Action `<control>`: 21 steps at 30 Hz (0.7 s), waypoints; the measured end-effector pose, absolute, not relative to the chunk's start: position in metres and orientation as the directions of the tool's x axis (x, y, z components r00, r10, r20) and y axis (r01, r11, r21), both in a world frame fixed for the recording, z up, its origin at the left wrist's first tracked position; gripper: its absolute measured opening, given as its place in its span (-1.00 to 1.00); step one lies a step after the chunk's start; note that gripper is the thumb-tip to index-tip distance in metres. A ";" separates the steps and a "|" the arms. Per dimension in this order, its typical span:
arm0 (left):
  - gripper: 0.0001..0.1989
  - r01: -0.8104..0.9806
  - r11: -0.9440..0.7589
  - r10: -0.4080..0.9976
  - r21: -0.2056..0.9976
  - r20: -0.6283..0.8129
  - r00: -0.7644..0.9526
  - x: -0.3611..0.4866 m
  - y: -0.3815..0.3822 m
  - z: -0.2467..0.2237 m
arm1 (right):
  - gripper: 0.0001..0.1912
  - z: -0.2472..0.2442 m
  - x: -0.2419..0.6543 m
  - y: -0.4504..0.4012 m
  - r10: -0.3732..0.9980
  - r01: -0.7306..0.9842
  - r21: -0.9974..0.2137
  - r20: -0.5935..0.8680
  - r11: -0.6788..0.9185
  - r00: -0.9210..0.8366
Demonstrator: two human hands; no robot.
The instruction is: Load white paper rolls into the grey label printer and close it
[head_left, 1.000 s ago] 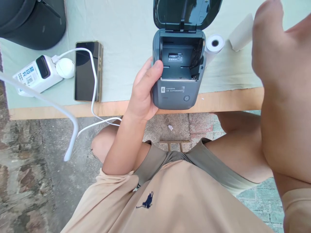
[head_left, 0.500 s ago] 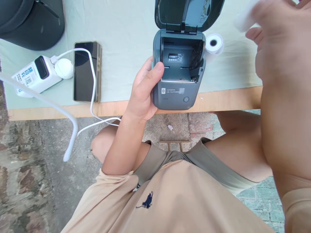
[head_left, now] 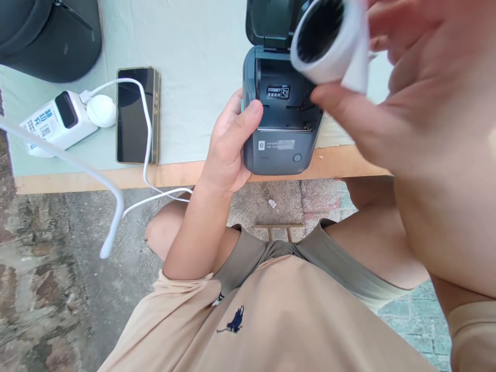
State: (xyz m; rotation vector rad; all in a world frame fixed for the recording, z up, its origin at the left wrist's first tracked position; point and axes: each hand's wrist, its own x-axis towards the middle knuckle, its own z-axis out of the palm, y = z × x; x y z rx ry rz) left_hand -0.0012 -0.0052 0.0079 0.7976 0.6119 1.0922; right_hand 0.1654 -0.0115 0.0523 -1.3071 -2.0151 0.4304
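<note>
My left hand grips the left side of a dark grey label printer, its thumb over the rim. The printer's lid is raised, and the bay inside shows a small printed sticker and no roll. Between the fingers and thumb of my right hand is a white label roll, its dark core turned toward me. That roll is close to the camera, above the printer's right side, and covers part of the lid and bay. A loose end of paper hangs from it.
On the table, a phone lies left of the printer. Farther left are a white power strip with a round plug and a black bag. A white cable crosses the phone and drops over the wooden edge.
My right hand has come leftward from the right edge, bringing the label roll over the printer. The second roll beside the printer is now hidden. My left hand and the printer have stayed put.
</note>
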 end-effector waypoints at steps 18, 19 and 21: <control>-0.85 -0.519 0.215 0.932 0.827 -0.016 0.361 -0.005 -0.002 0.003 | -0.79 0.045 0.150 -0.022 0.752 0.791 -0.128 0.431 0.599 -0.499; -0.84 -0.500 0.204 0.927 0.842 -0.002 0.374 -0.007 -0.002 0.002 | -0.82 0.045 0.150 -0.023 0.726 0.758 -0.130 0.426 0.640 -0.540; -0.79 -0.440 0.174 0.920 0.881 0.013 0.391 -0.009 0.000 -0.001 | -0.84 0.047 0.152 -0.025 0.685 0.698 -0.176 0.457 0.694 -0.567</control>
